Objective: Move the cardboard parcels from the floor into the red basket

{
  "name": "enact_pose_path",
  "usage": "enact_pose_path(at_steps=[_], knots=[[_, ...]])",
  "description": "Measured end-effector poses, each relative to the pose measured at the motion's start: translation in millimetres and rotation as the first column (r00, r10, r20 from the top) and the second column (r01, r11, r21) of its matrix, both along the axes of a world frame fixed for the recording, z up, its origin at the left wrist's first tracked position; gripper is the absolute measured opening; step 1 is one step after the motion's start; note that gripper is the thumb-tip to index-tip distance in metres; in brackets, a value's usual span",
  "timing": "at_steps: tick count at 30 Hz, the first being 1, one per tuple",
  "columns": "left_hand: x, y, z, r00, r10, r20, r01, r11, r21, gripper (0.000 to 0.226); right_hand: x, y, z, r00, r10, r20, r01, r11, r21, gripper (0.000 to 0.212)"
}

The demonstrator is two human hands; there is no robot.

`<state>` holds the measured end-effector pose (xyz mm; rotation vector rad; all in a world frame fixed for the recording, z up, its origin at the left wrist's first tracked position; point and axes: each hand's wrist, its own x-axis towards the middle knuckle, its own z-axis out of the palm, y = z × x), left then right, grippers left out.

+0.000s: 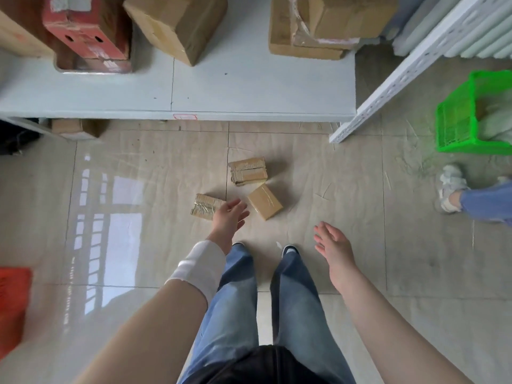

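Three small cardboard parcels lie on the tiled floor ahead of my feet: a taped one on the left [204, 205], a torn one further away [248, 171], and a smooth one on the right [265, 201]. My left hand [228, 217] reaches down with fingers spread, just right of the left parcel and overlapping its edge; it holds nothing. My right hand [331, 242] hangs open and empty, lower right of the parcels. A corner of the red basket [12, 306] shows at the left edge.
A white shelf [249, 87] ahead carries large cardboard boxes [177, 23] and a red box [86, 34]. A green crate [471, 115] stands at the right by a white rack upright [388, 87]. Another person's shoe and leg [454, 192] are at the right.
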<state>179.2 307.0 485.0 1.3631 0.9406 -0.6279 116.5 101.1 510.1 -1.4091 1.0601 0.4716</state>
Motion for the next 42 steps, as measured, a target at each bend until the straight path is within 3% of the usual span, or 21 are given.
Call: enact_pose_path(at_steps=[8, 13, 17, 23, 33, 37, 42], knots=[[-43.9, -18.2, 15.0, 0.946, 0.323, -0.019, -0.324, 0.945, -0.052, 0.036, 32.0, -31.0, 10.5, 0.954, 0.298, 0.022, -0.295, 0.952, -0.077, 0.031], [-68.4, -17.7, 27.6, 0.881, 0.473, -0.026, -0.472, 0.872, -0.129, 0.027, 42.8, -13.5, 20.1, 0.872, 0.488, 0.029, -0.483, 0.869, -0.105, 0.041], [-87.3, -17.8, 20.1, 0.836, 0.548, -0.039, -0.548, 0.826, -0.135, 0.036, 55.0, 1.0, 15.7, 0.803, 0.594, 0.053, -0.587, 0.803, -0.107, 0.042], [-107.1, -33.9, 15.2, 0.731, 0.677, -0.083, -0.682, 0.722, -0.112, 0.038, 81.1, -3.8, 9.3, 0.735, 0.676, 0.057, -0.668, 0.736, -0.109, 0.043], [-79.5, -112.2, -49.4, 0.513, 0.853, -0.09, -0.857, 0.505, -0.104, 0.039, 158.1, -54.5, -46.8, 0.459, 0.886, 0.068, -0.874, 0.464, -0.146, 0.039], [-77.4, -140.4, -73.4, 0.464, 0.878, -0.116, -0.885, 0.452, -0.117, 0.037, 168.3, -69.4, -68.1, 0.434, 0.899, 0.057, -0.885, 0.437, -0.161, 0.04], [-85.3, -155.5, -125.7, 0.478, 0.868, -0.136, -0.877, 0.465, -0.121, 0.039, 158.4, -79.3, -122.5, 0.425, 0.905, 0.028, -0.891, 0.424, -0.164, 0.038]])
